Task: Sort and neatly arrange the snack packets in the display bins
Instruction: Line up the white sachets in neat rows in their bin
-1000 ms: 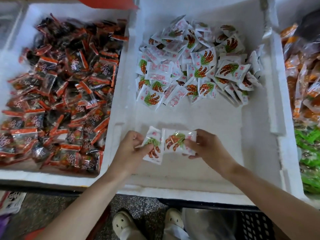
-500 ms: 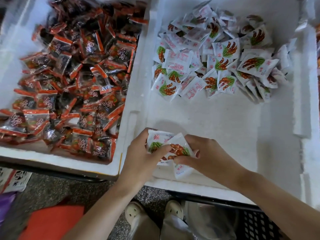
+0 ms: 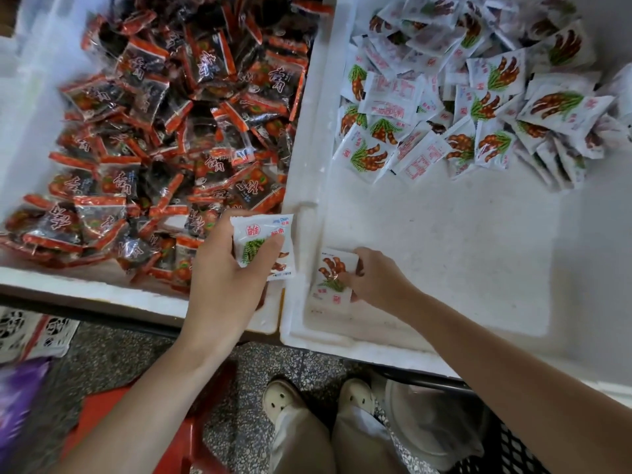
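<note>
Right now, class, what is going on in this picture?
A person is sorting snack packets by hand. The left hand holds a few white packets over the near right corner of the left bin, which is full of red-and-black packets. The right hand holds a single white packet down in the near left corner of the right bin; a loose pile of the same kind lies at its far end.

One wide-angle camera on the person's head looks steeply down and slightly forward from close above two white foam bins, the left bin point(image 3: 85, 293) and the right bin point(image 3: 444, 254) filling the far view, with the speckled floor point(image 3: 113, 354) and shoes point(image 3: 277, 398) nearest.
</note>
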The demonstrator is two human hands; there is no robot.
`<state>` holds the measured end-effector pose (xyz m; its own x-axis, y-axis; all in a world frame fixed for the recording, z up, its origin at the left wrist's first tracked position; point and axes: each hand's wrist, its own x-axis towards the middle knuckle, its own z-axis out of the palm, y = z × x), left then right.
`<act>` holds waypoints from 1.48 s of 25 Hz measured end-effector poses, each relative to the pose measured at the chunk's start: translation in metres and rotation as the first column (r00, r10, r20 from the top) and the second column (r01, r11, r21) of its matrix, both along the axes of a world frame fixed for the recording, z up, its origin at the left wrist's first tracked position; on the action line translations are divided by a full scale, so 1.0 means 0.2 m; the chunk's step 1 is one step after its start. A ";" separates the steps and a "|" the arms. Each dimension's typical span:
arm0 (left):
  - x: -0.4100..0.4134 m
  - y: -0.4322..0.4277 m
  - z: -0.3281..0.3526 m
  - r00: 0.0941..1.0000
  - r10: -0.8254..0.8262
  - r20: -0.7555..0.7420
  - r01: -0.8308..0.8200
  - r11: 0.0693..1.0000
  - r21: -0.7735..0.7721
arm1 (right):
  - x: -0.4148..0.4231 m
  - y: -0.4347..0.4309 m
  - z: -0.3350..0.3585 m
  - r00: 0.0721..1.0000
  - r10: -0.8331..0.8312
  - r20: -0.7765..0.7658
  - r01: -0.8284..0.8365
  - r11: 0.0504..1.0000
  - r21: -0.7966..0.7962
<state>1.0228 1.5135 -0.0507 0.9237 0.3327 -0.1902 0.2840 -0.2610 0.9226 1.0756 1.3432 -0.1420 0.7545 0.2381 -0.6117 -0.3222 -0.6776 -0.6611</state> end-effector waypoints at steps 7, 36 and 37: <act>0.01 0.03 0.02 0.997 0.010 -0.081 -0.020 0.991 -0.130 | 0.00 0.01 0.01 0.974 0.207 0.092 -0.186 0.963 -0.193; 0.13 -0.39 -0.38 0.781 -0.418 -0.464 0.624 0.552 0.553 | 0.07 -0.40 0.07 0.955 0.238 0.175 -0.210 0.963 -0.168; 0.14 -0.39 -0.39 0.790 -0.409 -0.457 0.614 0.535 0.581 | 0.06 -0.36 0.05 0.953 0.253 0.166 -0.229 0.962 -0.150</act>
<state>1.0503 1.4357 -0.1292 0.9320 -0.0593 -0.3575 0.0708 -0.9377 0.3401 1.0876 1.2715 -0.1322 0.7853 0.3557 -0.5066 -0.0208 -0.8027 -0.5960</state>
